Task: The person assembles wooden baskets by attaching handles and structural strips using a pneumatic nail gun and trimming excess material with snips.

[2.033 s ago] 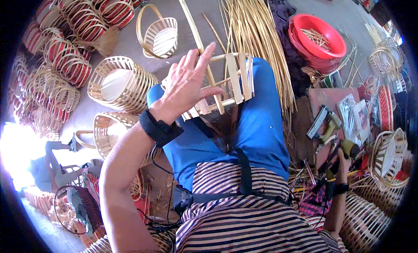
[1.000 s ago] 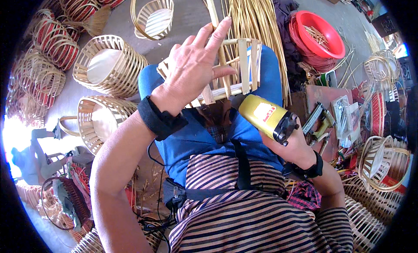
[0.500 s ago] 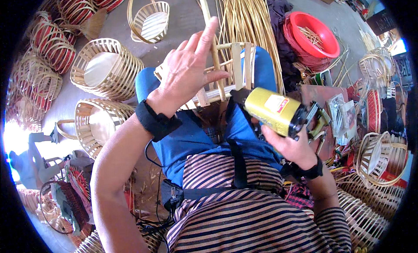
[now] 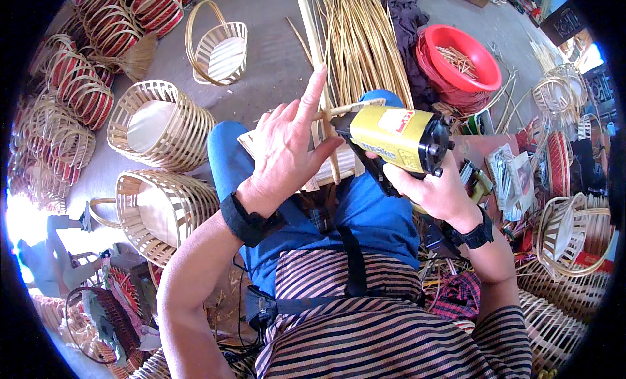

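Note:
On my lap a pale basket made of wooden slats (image 4: 344, 165) is tipped, partly hidden behind my hands. A long bent strip (image 4: 309, 20), which looks like its handle, runs up from it. My left hand (image 4: 287, 144) presses against this strip at the rim. Its index finger points up along the strip and the thumb crosses it; the other fingers are partly hidden. In my right hand (image 4: 440, 193) is a yellow and black nail gun (image 4: 391, 134), held by its grip. The gun's black nose meets the strip and rim, beside my left thumb.
Stacked slat baskets (image 4: 160, 128) stand on the left, with a single handled basket (image 4: 222, 53) farther off. A bundle of thin canes (image 4: 362, 50) lies ahead. On the right are a red basin (image 4: 463, 53) of short sticks and a stand with nail strips (image 4: 505, 174).
My right hand has brought the nail gun left and up to the strip at the basket's rim. The basket has tilted, and my left hand has shifted slightly nearer with it.

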`<state>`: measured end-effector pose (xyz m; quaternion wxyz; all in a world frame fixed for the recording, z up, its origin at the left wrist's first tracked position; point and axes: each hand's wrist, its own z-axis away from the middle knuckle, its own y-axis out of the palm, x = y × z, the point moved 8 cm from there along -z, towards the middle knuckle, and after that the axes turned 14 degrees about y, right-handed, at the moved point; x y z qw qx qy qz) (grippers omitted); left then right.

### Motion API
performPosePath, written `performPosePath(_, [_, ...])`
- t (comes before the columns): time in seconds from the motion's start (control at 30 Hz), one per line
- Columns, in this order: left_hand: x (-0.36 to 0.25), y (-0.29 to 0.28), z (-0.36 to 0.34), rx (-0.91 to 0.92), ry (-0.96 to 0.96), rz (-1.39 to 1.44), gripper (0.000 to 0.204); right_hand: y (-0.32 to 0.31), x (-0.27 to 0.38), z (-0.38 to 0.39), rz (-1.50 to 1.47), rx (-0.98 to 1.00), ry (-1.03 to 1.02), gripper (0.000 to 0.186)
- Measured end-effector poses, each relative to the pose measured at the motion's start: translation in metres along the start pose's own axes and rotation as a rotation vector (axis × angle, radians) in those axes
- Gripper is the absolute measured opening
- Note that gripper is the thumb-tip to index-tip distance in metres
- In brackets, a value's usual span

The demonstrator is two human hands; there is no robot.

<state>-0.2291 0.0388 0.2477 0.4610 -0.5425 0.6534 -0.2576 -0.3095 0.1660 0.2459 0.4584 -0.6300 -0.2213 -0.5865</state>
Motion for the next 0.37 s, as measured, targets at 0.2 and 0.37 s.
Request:
performPosePath(0.2, [-0.002,-0.001,0.000,-0.040,0.036,0.006,0.091,0.001,0.011,-0.004,0.079,0.013,-0.062,0.028])
performPosePath(0.37, [-0.002,0.003,0.000,-0.017,0.027,0.009,0.090,0.007,0.018,-0.008,0.214,0.111,-0.035,0.031])
